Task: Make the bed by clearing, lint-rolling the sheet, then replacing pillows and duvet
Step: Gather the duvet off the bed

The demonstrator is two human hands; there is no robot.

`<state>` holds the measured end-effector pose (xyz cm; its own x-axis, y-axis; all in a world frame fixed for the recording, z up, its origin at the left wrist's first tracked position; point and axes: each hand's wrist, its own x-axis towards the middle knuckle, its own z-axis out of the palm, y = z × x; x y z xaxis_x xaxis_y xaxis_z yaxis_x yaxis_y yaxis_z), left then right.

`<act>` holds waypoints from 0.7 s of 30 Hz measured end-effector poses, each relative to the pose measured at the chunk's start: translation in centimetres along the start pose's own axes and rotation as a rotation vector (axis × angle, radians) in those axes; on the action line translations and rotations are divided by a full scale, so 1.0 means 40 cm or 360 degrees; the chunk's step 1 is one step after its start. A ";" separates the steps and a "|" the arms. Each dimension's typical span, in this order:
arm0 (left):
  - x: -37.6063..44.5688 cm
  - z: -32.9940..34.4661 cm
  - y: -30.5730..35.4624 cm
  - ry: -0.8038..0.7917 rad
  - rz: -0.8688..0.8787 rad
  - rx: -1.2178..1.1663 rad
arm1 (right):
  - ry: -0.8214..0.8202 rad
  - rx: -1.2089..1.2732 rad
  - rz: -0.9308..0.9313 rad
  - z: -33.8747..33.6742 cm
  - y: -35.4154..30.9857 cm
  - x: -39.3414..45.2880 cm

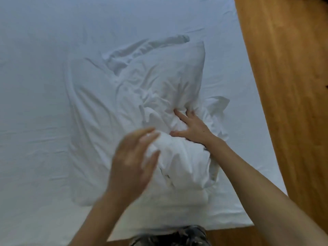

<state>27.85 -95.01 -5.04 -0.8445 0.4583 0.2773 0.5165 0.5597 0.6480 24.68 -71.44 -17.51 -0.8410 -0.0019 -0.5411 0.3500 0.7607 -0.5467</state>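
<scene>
Item: white pillow (142, 96), crumpled and deeply creased, lying on the white sheet (35, 86) near the bed's near right corner. Its open case end is bunched towards the right edge of the mattress. No label, brand or writing can be read on any of the linen.

Item: right hand (190, 126). Arm reaches in from the lower right, palm down on the pillow. Fingers are spread and mostly straight, with the thumb splayed towards the person; the fingertips sink into the folds, pressing rather than gripping.

Item: left hand (134, 160). Blurred, raised above the pillow's near end, back of the hand towards the viewer. Fingers are loosely extended and slightly parted, holding nothing; whether they touch the fabric cannot be told.

Item: wooden floor (284, 86), orange-brown, running along the bed's right side and near edge.

Item: dark patterned clothing (177, 236) at the bottom edge.
</scene>
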 end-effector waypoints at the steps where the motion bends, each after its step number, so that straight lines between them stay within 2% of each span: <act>1: 0.035 -0.053 -0.092 0.0152 -0.0288 0.0067 | -0.0002 0.0011 0.0005 -0.001 -0.005 0.006; 2: 0.072 -0.095 -0.178 0.0190 -0.0638 0.0074 | -0.0006 0.0026 0.0011 -0.006 -0.011 0.009; 3: 0.102 -0.109 -0.259 0.0118 -0.0903 0.0055 | -0.0010 0.0044 0.0015 -0.011 -0.020 0.009; 5: 0.142 -0.057 -0.345 -0.0250 -0.1063 0.0057 | -0.0030 0.0101 0.0036 -0.034 -0.043 0.005; 7: 0.144 0.037 -0.368 -0.0551 -0.0988 0.0178 | -0.0007 0.0314 0.0072 -0.069 -0.073 -0.002; 10: 0.135 0.132 -0.326 -0.0638 -0.0881 0.0315 | 0.0363 0.0675 0.0186 -0.126 -0.137 -0.020; 12: 0.124 0.178 -0.258 -0.0709 -0.0789 0.0442 | 0.0588 0.0616 0.0144 -0.146 -0.190 -0.023; 14: 0.113 0.234 -0.170 -0.0791 -0.0692 0.0491 | 0.0610 0.0378 0.0073 -0.135 -0.241 -0.022; 17: 0.107 0.314 -0.107 -0.0910 -0.0520 0.0241 | 0.0536 0.0041 0.0196 -0.066 -0.203 0.004; 20: 0.133 0.287 -0.167 -0.1032 -0.0532 -0.0333 | 0.0678 -0.0005 0.0469 -0.010 -0.079 0.014; 21: 0.134 0.256 -0.203 -0.1008 -0.0528 -0.0391 | 0.0711 -0.0003 0.0535 -0.002 -0.050 0.017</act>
<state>20.60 -90.04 -16.07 -0.6690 0.6433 -0.3723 0.1404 0.6013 0.7866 23.36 -72.91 -16.74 -0.7762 0.5160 -0.3622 0.6290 0.6729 -0.3894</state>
